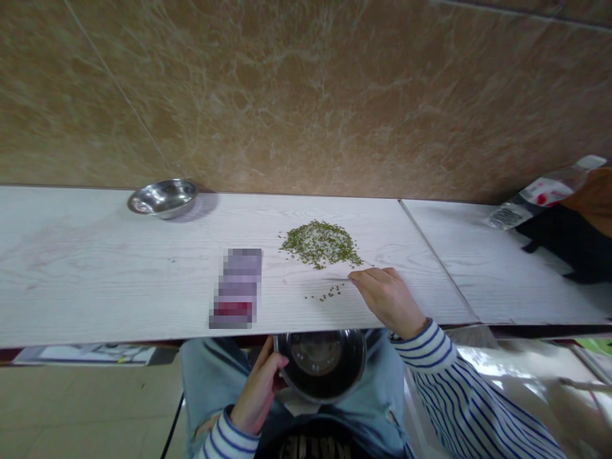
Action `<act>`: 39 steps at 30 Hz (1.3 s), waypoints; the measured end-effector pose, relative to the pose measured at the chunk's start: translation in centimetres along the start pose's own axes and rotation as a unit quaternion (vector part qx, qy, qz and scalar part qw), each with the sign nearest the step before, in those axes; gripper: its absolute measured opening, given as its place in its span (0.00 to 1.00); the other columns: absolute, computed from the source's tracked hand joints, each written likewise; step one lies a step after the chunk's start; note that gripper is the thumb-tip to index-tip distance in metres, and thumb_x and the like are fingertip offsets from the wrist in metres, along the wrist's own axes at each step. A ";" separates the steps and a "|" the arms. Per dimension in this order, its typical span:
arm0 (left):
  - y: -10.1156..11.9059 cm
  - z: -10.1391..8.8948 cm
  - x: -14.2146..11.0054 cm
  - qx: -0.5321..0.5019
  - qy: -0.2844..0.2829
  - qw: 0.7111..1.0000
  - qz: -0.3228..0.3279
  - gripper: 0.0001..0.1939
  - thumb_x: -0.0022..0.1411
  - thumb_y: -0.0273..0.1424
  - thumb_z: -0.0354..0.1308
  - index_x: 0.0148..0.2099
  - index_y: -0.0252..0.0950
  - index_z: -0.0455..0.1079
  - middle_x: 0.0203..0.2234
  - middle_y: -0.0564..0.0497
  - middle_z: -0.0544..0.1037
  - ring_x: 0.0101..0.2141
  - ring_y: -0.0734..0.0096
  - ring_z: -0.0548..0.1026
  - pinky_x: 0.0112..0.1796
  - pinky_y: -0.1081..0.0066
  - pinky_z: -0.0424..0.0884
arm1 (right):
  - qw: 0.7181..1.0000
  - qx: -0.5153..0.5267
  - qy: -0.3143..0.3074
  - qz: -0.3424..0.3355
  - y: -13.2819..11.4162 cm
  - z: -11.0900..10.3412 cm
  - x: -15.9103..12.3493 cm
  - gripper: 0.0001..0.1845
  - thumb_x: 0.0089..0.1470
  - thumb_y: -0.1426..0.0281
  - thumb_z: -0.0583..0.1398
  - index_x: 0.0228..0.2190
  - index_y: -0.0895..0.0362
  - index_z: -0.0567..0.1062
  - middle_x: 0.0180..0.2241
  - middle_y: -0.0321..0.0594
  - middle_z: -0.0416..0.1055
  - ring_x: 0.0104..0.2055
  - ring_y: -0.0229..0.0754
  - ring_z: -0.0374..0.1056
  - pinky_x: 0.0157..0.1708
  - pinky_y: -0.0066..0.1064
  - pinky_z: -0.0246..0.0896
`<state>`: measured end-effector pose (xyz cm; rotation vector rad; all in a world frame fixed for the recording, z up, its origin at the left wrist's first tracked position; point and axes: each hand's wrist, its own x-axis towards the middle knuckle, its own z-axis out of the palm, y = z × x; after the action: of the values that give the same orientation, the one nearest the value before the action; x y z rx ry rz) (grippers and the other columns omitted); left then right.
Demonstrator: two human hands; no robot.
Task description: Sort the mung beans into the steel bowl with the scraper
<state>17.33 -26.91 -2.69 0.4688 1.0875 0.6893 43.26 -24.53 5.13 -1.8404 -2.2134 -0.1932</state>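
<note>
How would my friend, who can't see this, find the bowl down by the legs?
Find the long white table and its near edge. Just below that edge, over the blue jeans, the left hand grips a round metal bowl by its rim. Only this bowl is held; the other bowl stands on the table near the wall.

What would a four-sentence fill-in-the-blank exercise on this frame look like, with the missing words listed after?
1. The nearer metal bowl is held by the ____ hand.
2. The right hand pinches a thin implement near a pile of small ____ beans.
3. The farther metal bowl stands on the white table, close to the brown marbled ____.
4. The right sleeve is white with blue ____.
Missing words: left; green; wall; stripes.
</note>
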 end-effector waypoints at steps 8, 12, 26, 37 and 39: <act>0.3 1.2 -0.8 0.012 0.016 1.000 -0.007 0.30 0.48 0.25 0.51 0.56 0.39 0.60 0.34 0.53 0.77 0.29 0.71 0.69 0.28 0.72 0.64 | 0.998 -0.051 0.005 0.043 -1.4 0.4 -1.2 0.11 0.59 0.71 0.52 0.40 0.55 0.72 0.33 0.40 0.74 0.37 0.39 0.66 0.36 0.31 0.47; 0.3 0.9 -0.9 0.003 0.012 1.000 -0.005 0.29 0.48 0.26 0.52 0.55 0.40 0.61 0.36 0.53 0.77 0.31 0.69 0.70 0.29 0.72 0.65 | 0.999 -0.043 -0.004 0.023 -3.0 0.3 -1.1 0.11 0.58 0.73 0.52 0.41 0.56 0.71 0.33 0.39 0.74 0.37 0.39 0.66 0.36 0.33 0.47; -0.1 -0.3 -0.8 -0.021 -0.019 1.000 0.006 0.27 0.50 0.25 0.52 0.55 0.41 0.62 0.37 0.53 0.75 0.31 0.70 0.69 0.28 0.72 0.65 | 0.998 0.033 -0.033 -0.052 -6.1 0.1 -2.0 0.10 0.58 0.73 0.53 0.42 0.54 0.70 0.37 0.37 0.74 0.39 0.40 0.64 0.38 0.33 0.47; -0.2 -0.3 -1.0 -0.022 -0.015 0.999 0.024 0.29 0.49 0.25 0.52 0.56 0.42 0.62 0.36 0.54 0.76 0.31 0.70 0.69 0.27 0.73 0.64 | 0.991 0.093 -0.051 -0.084 -6.6 -1.0 -3.9 0.11 0.58 0.72 0.53 0.41 0.53 0.71 0.38 0.39 0.74 0.41 0.39 0.65 0.39 0.33 0.50; -0.4 -0.2 -1.1 -0.023 -0.016 0.999 0.020 0.29 0.49 0.25 0.52 0.56 0.42 0.62 0.35 0.54 0.76 0.31 0.70 0.69 0.27 0.73 0.64 | 0.991 0.101 -0.049 -0.079 -6.5 -1.2 -4.2 0.11 0.59 0.72 0.52 0.42 0.53 0.71 0.37 0.39 0.74 0.40 0.39 0.66 0.39 0.33 0.50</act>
<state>16.91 -27.95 -2.37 0.4625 1.0326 0.7380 37.71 -30.11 5.53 -1.6030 -2.3486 0.0924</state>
